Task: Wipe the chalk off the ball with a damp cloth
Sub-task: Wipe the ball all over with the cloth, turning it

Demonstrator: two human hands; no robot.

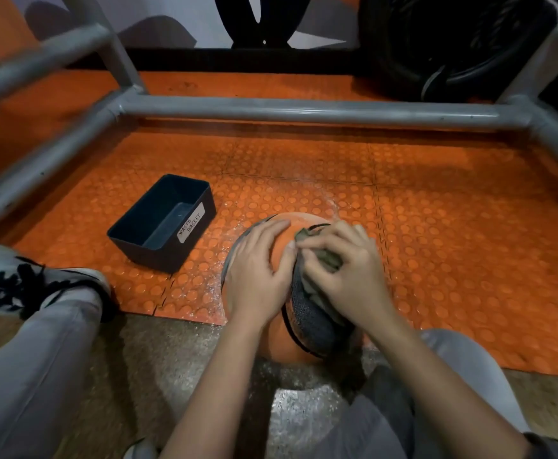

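The ball (282, 243) sits at the near edge of the orange studded mat (453, 243), its lower part hanging over onto the bare floor (158, 352), between the person's legs.

The left grip (257, 273) lies flat on the ball's upper left side. Its fingers are straight and spread, and the thumb reaches toward the middle. It presses on the ball and clasps nothing.

The right grip (347, 273) is on the ball's upper right side. Its fingers are curled round a bunched olive cloth (332, 260), which is pressed against the ball's surface. Folds of cloth poke out past the fingertips and under the palm. The two grips nearly touch at the thumbs over the top of the ball.

A grey textured band runs below the right grip. It looks like a panel of the ball, though it may be part of the cloth.

A dark bin (158, 256) labelled "WASTE BASKET" stands on the mat, left of the ball and near it but apart. A grey pipe frame (304, 111) borders the mat's far and left edges. A shoe (39, 286) rests at the mat's near left corner.
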